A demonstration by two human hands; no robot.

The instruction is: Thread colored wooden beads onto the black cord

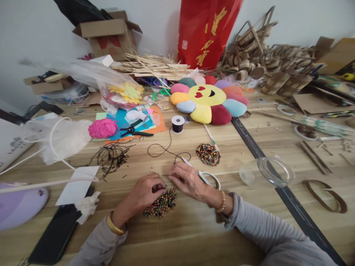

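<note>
My right hand (188, 181) is closed in a pinch on a thin black cord (163, 150), which trails back to a white spool (178, 120). Just left of it, my left hand (146, 191) also has its fingers pinched together. A short dark bit of cord shows between the two sets of fingertips; whatever sits in the left fingers is too small to make out. Below both hands lies a pile of multicoloured beads (161, 205). Scissors (210, 179) lie partly behind my right wrist. A coil of strung beads (208, 154) rests beyond them.
Cut black cords (113, 157) lie tangled at left, near pliers (133, 131) and pink yarn (102, 128). A phone (55, 231) is at front left. A clear plastic jar (266, 172) lies at right. A flower cushion (209, 99) sits at the back.
</note>
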